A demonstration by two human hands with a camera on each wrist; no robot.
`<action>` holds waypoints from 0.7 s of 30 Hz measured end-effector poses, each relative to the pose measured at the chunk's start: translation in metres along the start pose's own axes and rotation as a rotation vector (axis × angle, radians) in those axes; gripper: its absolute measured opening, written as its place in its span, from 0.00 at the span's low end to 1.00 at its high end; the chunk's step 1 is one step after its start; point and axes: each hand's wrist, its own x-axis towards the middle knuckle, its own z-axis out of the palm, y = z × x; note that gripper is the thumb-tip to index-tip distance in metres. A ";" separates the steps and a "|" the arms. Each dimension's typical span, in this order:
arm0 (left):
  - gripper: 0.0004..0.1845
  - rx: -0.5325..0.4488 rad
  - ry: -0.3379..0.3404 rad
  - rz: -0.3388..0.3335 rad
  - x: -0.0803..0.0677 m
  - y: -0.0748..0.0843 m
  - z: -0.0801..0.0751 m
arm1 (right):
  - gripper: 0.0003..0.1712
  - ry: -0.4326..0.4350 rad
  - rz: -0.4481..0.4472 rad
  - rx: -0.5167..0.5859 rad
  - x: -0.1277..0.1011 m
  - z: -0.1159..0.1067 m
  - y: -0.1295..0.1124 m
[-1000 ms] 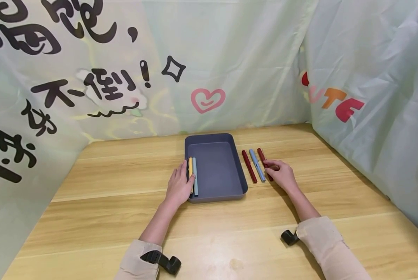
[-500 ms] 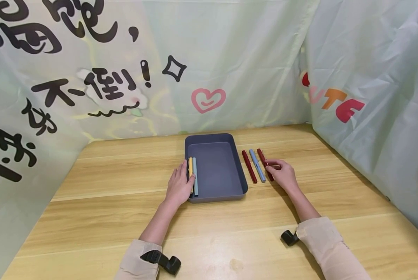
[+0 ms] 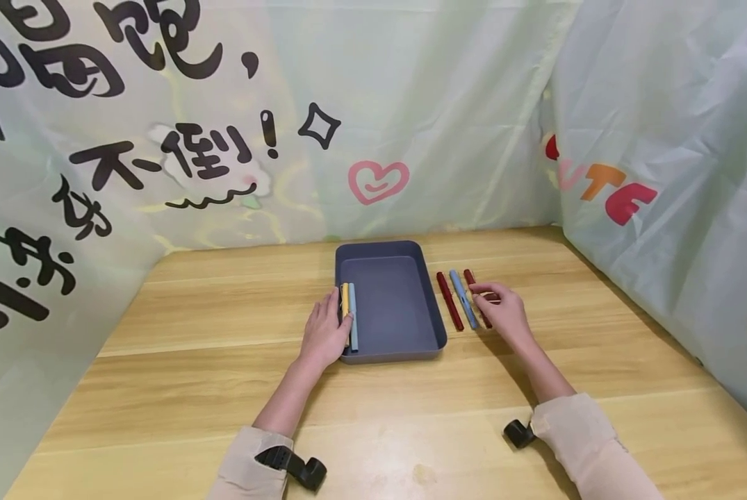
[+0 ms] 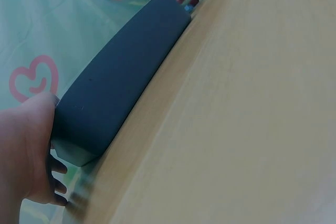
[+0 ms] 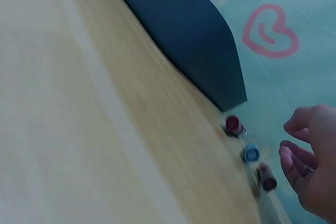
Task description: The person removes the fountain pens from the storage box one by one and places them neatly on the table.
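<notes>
A dark blue-grey tray point(image 3: 390, 356) lies on the table, with a yellow pen point(image 3: 345, 297) and a light blue pen point(image 3: 354, 326) along its inner left side. My left hand point(image 3: 326, 332) grips the tray's left wall, thumb over the rim and fingers along the outside. To the right of the tray are a dark red pen point(image 3: 450, 301), a blue pen point(image 3: 463, 298) and another dark red pen point(image 3: 469, 278). My right hand point(image 3: 504, 310) is over this rightmost pen, fingers bent. In the right wrist view a gap shows between the right hand's fingertips point(image 5: 286, 148) and the pens.
The wooden table point(image 3: 223, 389) extends around the tray. A printed cloth point(image 3: 461, 139) hangs behind it and along both sides. A small black camera point(image 3: 310, 473) is strapped on the left sleeve, another point(image 3: 519, 433) on the right.
The head view has shifted slightly, so everything sits a little further right and lower. Both hands stay in nearly the same places, and the tray and pens lie as before.
</notes>
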 end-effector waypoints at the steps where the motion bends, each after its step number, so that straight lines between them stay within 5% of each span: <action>1: 0.33 -0.001 -0.002 0.001 0.000 0.000 0.000 | 0.15 -0.008 -0.006 0.010 -0.001 0.002 -0.002; 21: 0.33 -0.009 0.002 -0.001 0.000 -0.002 0.000 | 0.11 -0.177 -0.210 -0.059 -0.001 0.063 -0.062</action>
